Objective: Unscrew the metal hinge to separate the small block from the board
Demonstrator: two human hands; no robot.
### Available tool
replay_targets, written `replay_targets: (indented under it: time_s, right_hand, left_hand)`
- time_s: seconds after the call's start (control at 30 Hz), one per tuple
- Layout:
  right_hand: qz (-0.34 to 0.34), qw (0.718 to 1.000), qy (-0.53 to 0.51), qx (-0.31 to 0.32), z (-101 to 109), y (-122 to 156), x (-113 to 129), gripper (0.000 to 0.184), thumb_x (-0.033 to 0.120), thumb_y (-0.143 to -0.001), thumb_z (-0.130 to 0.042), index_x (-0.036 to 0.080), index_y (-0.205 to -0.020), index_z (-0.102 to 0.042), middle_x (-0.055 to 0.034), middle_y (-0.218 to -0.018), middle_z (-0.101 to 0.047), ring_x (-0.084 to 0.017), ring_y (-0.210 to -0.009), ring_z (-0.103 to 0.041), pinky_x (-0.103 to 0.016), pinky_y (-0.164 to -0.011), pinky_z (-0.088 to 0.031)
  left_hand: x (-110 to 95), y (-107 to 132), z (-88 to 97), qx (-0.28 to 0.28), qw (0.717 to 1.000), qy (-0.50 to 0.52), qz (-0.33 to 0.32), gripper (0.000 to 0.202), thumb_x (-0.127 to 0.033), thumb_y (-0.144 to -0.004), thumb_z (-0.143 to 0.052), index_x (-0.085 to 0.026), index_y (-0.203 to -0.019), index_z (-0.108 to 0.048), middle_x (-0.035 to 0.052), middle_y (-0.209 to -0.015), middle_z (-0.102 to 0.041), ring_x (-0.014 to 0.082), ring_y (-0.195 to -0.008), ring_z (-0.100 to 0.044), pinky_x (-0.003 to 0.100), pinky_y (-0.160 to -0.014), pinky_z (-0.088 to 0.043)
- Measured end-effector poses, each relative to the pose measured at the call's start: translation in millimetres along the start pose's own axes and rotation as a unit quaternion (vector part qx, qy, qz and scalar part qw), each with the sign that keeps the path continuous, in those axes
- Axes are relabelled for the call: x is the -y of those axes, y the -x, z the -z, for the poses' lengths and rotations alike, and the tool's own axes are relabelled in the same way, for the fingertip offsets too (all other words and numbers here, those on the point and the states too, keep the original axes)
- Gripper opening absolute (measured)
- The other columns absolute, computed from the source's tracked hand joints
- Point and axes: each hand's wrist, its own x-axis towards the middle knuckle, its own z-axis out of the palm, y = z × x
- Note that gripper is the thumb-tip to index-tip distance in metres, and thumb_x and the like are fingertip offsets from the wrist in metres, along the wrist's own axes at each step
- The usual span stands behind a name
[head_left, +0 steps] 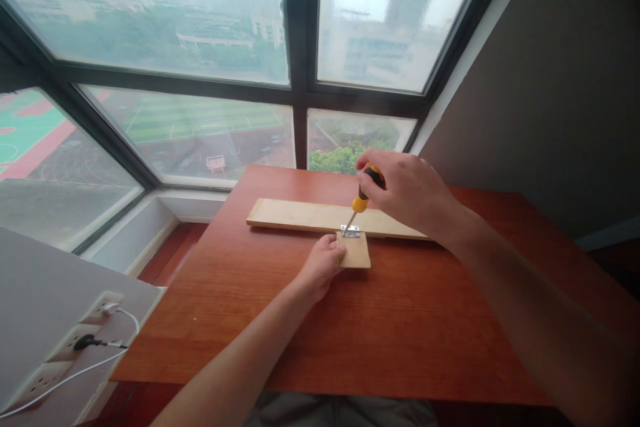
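Observation:
My right hand (407,190) is closed around the black and yellow handle of a screwdriver (361,203). Its tip points down onto a small metal hinge (351,231). The hinge lies across the joint between a long pale wooden board (300,215) and a small wooden block (357,251). My left hand (323,263) rests on the red-brown table (410,327), its curled fingers pressed against the left edge of the small block.
Large windows stand right behind the table's far edge. A grey wall closes the right side. At the lower left, a white panel carries wall sockets (75,340) with a black plug and white cables.

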Motion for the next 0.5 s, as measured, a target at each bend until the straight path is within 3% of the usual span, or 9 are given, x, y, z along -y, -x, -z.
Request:
replay_targets:
  time_s: [0.13, 0.27, 0.33, 0.5]
  right_hand:
    - [0.012, 1.000, -0.002, 0.009, 1.5, 1.6, 1.0, 0.034, 0.023, -0.083, -0.052, 0.023, -0.115, -0.062, -0.0041, -0.115, -0.069, -0.020, -0.082, -0.063, -0.030, -0.060, -0.035]
    - [-0.010, 1.000, 0.022, 0.002, 0.0, 0.9, 2.4, 0.027, 0.039, -0.093, -0.046, 0.024, -0.105, -0.065, -0.0038, -0.101, -0.072, -0.021, -0.076, -0.063, -0.032, -0.058, -0.033]
    - [-0.017, 1.000, 0.026, -0.005, -1.1, 0.7, 2.4, 0.026, 0.037, -0.094, -0.044, 0.025, -0.102, -0.066, -0.0025, -0.095, -0.073, -0.021, -0.075, -0.063, -0.032, -0.058, -0.033]
    - [0.005, 1.000, -0.010, -0.010, -0.1, 2.6, 2.9, 0.038, 0.024, -0.083, -0.052, 0.024, -0.120, -0.059, -0.0033, -0.118, -0.070, -0.022, -0.087, -0.065, -0.032, -0.063, -0.038]
  left_hand:
    - [0.7, -0.1, 0.4, 0.006, 1.000, -0.012, -0.005, 0.027, -0.008, -0.071, -0.068, -0.014, -0.096, -0.059, 0.0086, -0.092, -0.071, 0.0164, -0.077, -0.067, 0.025, -0.066, -0.053]
    - [1.6, -1.1, 1.4, 0.009, 1.000, -0.005, -0.006, 0.029, -0.010, -0.070, -0.072, -0.014, -0.095, -0.060, 0.0093, -0.093, -0.071, 0.0173, -0.079, -0.068, 0.026, -0.068, -0.054]
    - [2.2, -1.7, 2.1, 0.008, 1.000, -0.006, -0.007, 0.030, -0.010, -0.069, -0.073, -0.014, -0.096, -0.060, 0.0091, -0.093, -0.071, 0.0172, -0.078, -0.068, 0.026, -0.068, -0.053]
    - [2.3, -2.1, 2.7, 0.012, 1.000, -0.009, -0.006, 0.030, -0.010, -0.070, -0.072, -0.015, -0.097, -0.060, 0.0084, -0.092, -0.071, 0.0164, -0.076, -0.068, 0.025, -0.067, -0.053]
